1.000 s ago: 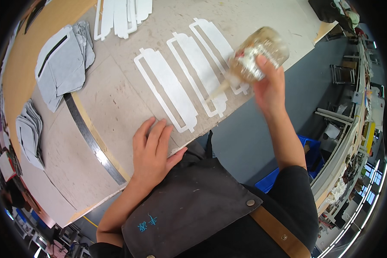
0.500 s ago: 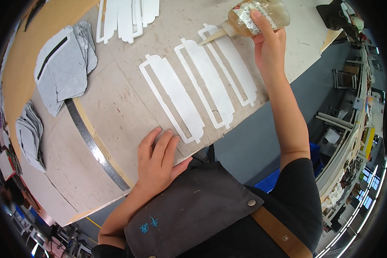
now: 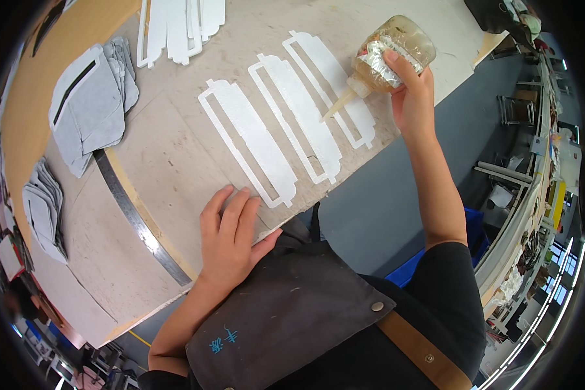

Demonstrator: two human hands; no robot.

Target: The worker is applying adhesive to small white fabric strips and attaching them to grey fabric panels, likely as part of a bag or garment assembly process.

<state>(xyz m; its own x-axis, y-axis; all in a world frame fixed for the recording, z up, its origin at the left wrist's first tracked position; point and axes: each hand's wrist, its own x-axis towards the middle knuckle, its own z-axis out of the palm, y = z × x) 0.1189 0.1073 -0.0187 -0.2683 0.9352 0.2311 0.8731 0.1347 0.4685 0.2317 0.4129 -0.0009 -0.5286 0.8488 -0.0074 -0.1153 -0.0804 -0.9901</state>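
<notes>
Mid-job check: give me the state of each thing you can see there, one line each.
Right hand: closed around the bottle.
Bottle: held tilted, nozzle pointing down; tip contact unclear.
Three white cut-outs: flat, side by side, apart.
Left hand: empty, resting at the table edge.
Far white cut-outs: overlapping.
Large grey pieces: stacked.
Small grey pieces: stacked.
Metal strip: lying flat.

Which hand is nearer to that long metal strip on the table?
The left. The left hand rests at the table edge, to the right of the metal strip. The right hand is farther off, past the white cut-outs, holding a bottle.
</notes>
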